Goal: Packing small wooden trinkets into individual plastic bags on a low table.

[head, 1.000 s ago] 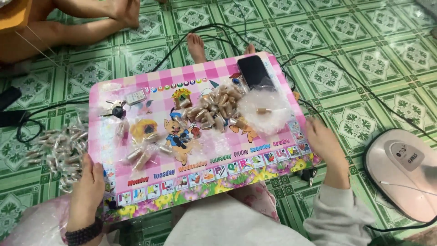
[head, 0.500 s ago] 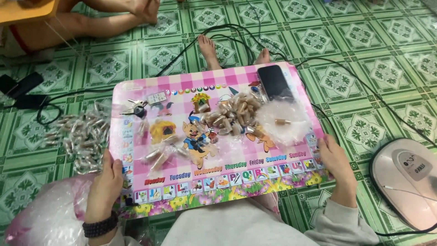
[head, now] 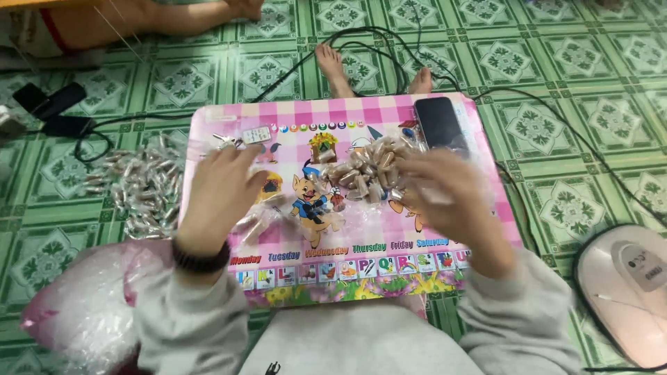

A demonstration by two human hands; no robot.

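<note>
A pink checked lap table (head: 292, 114) with cartoon prints lies over my legs. My left hand (head: 219, 198) hovers over its left part with fingers spread, holding nothing, just above a few small clear-wrapped pieces (head: 258, 223). My right hand (head: 445, 194) is blurred. It lies over a crumpled clear plastic bag (head: 486, 201), fingers pointing at a heap of tan wrapped pieces (head: 361, 170) in the table's middle. Whether it grips anything is unclear. A black phone (head: 441, 121) lies at the far right corner.
Many wrapped pieces (head: 142, 187) are strewn on the green tiled floor at left. A pink-tinted plastic bag (head: 76, 305) sits by my left knee and a pale rounded device (head: 625, 292) at right. Black cables (head: 389, 48), two bare feet (head: 333, 66) and another person's legs (head: 139, 17) lie beyond.
Both hands have left the table's near edge and moved up onto its top, the left toward the small wrapped pieces, the right onto the clear bag. The camera has also shifted.
</note>
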